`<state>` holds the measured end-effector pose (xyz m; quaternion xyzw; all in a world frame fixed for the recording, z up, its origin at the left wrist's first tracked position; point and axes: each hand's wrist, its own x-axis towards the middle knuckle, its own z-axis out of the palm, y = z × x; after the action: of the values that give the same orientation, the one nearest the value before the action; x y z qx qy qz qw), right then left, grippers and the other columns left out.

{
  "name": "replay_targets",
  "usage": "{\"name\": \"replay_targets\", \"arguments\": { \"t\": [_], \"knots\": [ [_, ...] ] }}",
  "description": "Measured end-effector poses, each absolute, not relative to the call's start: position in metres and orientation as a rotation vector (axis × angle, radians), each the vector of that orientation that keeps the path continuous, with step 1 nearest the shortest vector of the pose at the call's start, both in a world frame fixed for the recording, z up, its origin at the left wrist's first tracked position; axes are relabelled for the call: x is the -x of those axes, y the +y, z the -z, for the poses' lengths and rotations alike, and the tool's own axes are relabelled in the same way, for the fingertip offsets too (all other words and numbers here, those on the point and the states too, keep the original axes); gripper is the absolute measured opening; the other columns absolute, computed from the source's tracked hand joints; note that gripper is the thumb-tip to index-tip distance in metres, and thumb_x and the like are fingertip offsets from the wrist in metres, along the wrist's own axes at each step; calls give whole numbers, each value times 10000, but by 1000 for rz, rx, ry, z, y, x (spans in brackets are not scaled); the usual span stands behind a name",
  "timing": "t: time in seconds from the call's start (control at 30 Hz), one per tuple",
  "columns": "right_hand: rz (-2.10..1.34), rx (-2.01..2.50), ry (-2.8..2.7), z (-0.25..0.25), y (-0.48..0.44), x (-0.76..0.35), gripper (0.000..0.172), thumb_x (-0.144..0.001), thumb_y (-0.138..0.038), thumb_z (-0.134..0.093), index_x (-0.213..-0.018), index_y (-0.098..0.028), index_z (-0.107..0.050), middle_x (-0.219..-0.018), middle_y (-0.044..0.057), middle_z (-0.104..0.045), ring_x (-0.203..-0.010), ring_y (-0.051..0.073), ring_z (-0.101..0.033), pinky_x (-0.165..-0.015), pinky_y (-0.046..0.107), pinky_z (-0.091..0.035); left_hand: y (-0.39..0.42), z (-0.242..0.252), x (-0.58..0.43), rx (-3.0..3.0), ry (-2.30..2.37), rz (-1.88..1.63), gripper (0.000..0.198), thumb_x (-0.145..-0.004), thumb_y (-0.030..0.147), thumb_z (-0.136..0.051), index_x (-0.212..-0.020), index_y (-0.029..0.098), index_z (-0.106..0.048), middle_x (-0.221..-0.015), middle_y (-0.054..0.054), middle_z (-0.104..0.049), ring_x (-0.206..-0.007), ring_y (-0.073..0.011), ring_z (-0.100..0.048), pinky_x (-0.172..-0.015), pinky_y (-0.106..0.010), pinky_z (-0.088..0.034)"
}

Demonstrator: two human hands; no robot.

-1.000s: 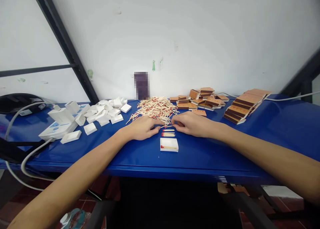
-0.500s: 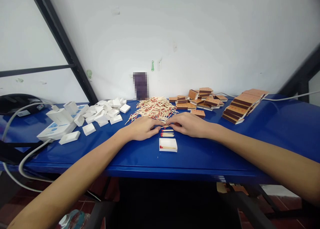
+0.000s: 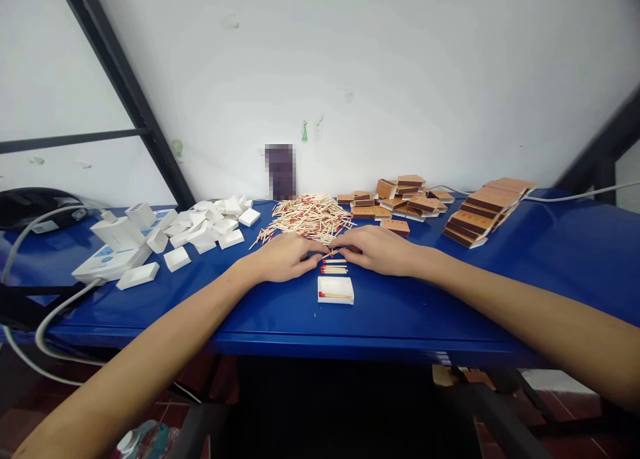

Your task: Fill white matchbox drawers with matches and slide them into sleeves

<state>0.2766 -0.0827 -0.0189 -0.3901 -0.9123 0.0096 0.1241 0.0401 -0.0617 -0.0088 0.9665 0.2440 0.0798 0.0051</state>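
**Hands at the match row**

Since the earlier frame the right hand (image 3: 376, 249) has shifted slightly left, closing on the left hand (image 3: 285, 257).

Head view: both hands rest on the blue surface (image 3: 550, 259), fingertips meeting over one match (image 3: 331, 253) pinched between them. The short row of matches (image 3: 334, 266) lies just below; the white tray (image 3: 335, 290) is nearer the viewer. The loose match pile (image 3: 310, 217) lies behind.

Over the last second the right hand (image 3: 377, 250) has slid a little to the left across the worktop (image 3: 500, 299), bringing its fingertips closer to those of the left hand (image 3: 285, 257). The two hands now nearly meet over a single match (image 3: 331, 253) at the near edge of the loose match pile (image 3: 310, 215).
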Motion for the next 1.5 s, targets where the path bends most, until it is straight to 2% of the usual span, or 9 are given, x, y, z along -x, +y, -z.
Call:
{"name": "replay_targets", "arguments": {
  "t": [0.23,0.53,0.9,1.13,1.5],
  "knots": [
    [-71,1108,-2634,24,-78,-279,247,-971,-269,-461,-1085,-213,-673,-1011,61,-724,-888,211,-647,-753,303,-426,-63,7,-40,-3040,795,-276,323,-972,288,-418,-1152,228,-679,-776,-14,-706,-666,-146,-609,-625,-257,-372],
    [-73,1151,-2602,25,-78,-280,277,-986,-344,-457,-1140,-219,-652,-1014,77,-668,-904,217,-612,-731,309,-410,-62,8,-40,-3023,775,-285,329,-974,288,-413,-1162,219,-673,-781,-15,-711,-681,-149,-619,-661,-259,-403],
    [-91,1109,-2577,24,-81,-279,221,-992,-331,-454,-1040,-203,-627,-1019,74,-612,-911,206,-593,-719,304,-414,-63,7,-40,-3016,783,-279,321,-966,280,-422,-1151,224,-679,-741,-6,-693,-629,-140,-597,-628,-255,-391],
    [-90,1038,-2596,25,-79,-278,223,-996,-321,-433,-1009,-197,-618,-1007,83,-579,-943,218,-567,-807,334,-433,-65,6,-40,-3001,781,-291,318,-964,281,-431,-1146,212,-683,-734,-13,-692,-632,-143,-598,-630,-261,-392],
    [-156,1008,-2578,25,-81,-278,218,-992,-330,-428,-974,-187,-592,-1028,89,-542,-955,220,-535,-819,346,-435,-64,7,-39,-3025,800,-286,321,-960,276,-435,-1162,215,-677,-705,-10,-686,-622,-150,-592,-617,-261,-374]
  ]
}}
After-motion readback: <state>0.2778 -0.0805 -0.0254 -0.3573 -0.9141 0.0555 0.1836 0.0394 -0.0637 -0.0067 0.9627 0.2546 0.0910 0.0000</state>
